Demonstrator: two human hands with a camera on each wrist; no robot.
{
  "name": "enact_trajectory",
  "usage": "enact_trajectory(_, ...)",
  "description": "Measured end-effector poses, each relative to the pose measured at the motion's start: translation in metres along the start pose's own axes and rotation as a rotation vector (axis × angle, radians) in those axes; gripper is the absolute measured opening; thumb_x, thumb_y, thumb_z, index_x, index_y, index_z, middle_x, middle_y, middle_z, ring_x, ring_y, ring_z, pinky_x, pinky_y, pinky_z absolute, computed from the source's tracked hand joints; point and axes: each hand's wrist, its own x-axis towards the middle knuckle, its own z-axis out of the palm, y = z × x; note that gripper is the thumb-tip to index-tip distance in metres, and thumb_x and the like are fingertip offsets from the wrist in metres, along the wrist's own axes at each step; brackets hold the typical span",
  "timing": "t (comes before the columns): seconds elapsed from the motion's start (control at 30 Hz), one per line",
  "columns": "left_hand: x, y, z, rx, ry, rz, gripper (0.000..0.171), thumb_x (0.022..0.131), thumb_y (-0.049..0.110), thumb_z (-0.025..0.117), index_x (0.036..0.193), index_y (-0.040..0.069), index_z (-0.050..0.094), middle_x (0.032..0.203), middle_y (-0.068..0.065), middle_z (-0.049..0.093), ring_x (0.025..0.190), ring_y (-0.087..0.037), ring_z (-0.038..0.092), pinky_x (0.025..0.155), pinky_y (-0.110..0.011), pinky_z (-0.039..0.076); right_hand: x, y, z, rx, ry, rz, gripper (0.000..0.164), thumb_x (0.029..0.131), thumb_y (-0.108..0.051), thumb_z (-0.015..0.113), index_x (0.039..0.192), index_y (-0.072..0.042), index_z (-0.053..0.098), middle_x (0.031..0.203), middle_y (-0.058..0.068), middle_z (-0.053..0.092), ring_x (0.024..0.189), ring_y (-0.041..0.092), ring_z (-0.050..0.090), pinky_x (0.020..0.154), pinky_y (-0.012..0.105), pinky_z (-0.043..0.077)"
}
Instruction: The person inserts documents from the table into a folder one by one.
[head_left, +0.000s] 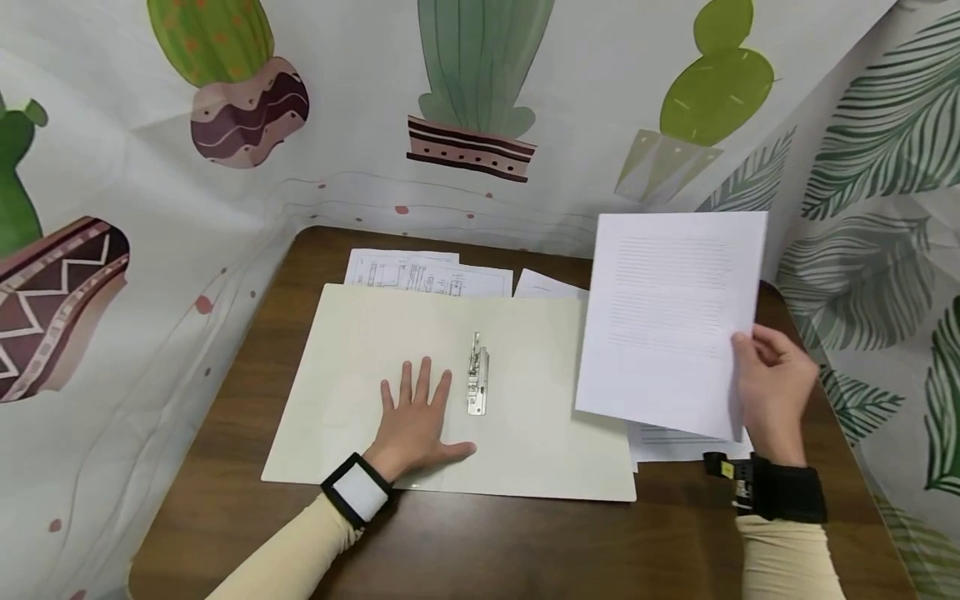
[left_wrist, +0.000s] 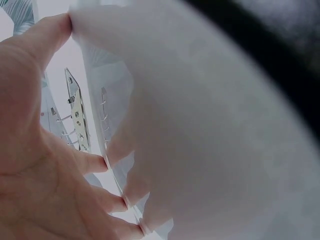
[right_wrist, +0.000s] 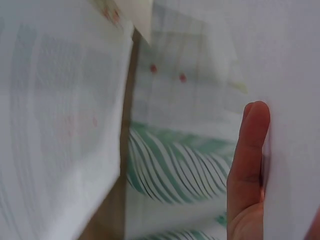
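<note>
A cream binder (head_left: 547, 400) lies spread flat on the wooden table, its metal ring clip (head_left: 477, 375) near the middle. On the binder's left side rests my left hand (head_left: 412, 425), fingers spread, just left of the clip. In the left wrist view its fingertips meet the binder's pale surface, and the clip (left_wrist: 77, 115) shows beyond the thumb. My right hand (head_left: 776, 383) pinches a printed sheet of paper (head_left: 667, 325) by its right edge, raised over the binder's right side. In the right wrist view a finger (right_wrist: 252, 145) lies along the sheet (right_wrist: 295, 125).
Papers with drawings (head_left: 480, 281) stick out behind the binder. Another printed sheet (head_left: 682, 443) lies partly under the held paper at the right. The wooden table (head_left: 480, 550) borders a patterned cloth (head_left: 360, 100) at the back and sides.
</note>
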Motion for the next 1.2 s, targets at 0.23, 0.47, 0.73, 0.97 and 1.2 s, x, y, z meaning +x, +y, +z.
enact_trajectory(0.23,-0.001,0.001,-0.002,-0.008,-0.008,-0.012,0.120,0.074,0.077,0.073,0.162,0.007,0.031,0.169,-0.027,0.008,0.153,-0.053,-0.001,0.112,-0.079,0.004,-0.028,0.012,0.041,-0.057,-0.151,0.030,0.037,0.101,-0.028,0.065,0.133,-0.010,0.069,0.111,0.003,0.072,0.094,0.011,0.063,0.076,0.020,0.046)
enact_trajectory(0.47,0.001,0.002,-0.001,-0.004,-0.014,-0.013,0.119,0.074,0.077,0.073,0.162,0.008,0.030,0.169,-0.026,0.007,0.153,-0.052,-0.001,0.112,-0.078,0.004,-0.058,0.022,0.075,-0.130,-0.238,-0.023,0.033,0.103,-0.023,0.063,0.131,-0.007,0.069,0.116,0.014,0.074,0.100,0.018,0.065,0.077,0.021,0.045)
enact_trajectory(0.73,0.001,0.002,0.001,-0.014,-0.017,-0.014,0.120,0.074,0.077,0.072,0.162,0.008,0.029,0.169,-0.025,0.006,0.153,-0.052,-0.003,0.113,-0.078,0.003,-0.079,0.029,0.092,-0.122,-0.294,-0.017,0.030,0.102,-0.017,0.064,0.128,-0.004,0.070,0.113,0.015,0.074,0.106,0.023,0.064,0.083,0.027,0.044)
enact_trajectory(0.97,0.002,0.002,0.001,-0.001,-0.013,-0.013,0.120,0.074,0.077,0.072,0.162,0.009,0.029,0.170,-0.024,0.006,0.154,-0.051,-0.002,0.113,-0.078,0.003,-0.087,0.032,0.097,-0.127,-0.295,0.027,0.031,0.102,-0.018,0.064,0.129,-0.005,0.069,0.113,0.015,0.073,0.100,0.023,0.065,0.079,0.026,0.045)
enact_trajectory(1.2,0.002,0.001,0.000,0.007,-0.021,-0.021,0.120,0.074,0.077,0.072,0.163,0.009,0.029,0.170,-0.025,0.006,0.153,-0.051,-0.003,0.113,-0.078,0.002,-0.091,0.029,0.097,-0.100,-0.272,0.047,0.031,0.102,-0.018,0.064,0.130,-0.004,0.069,0.114,0.016,0.073,0.103,0.023,0.065,0.078,0.022,0.045)
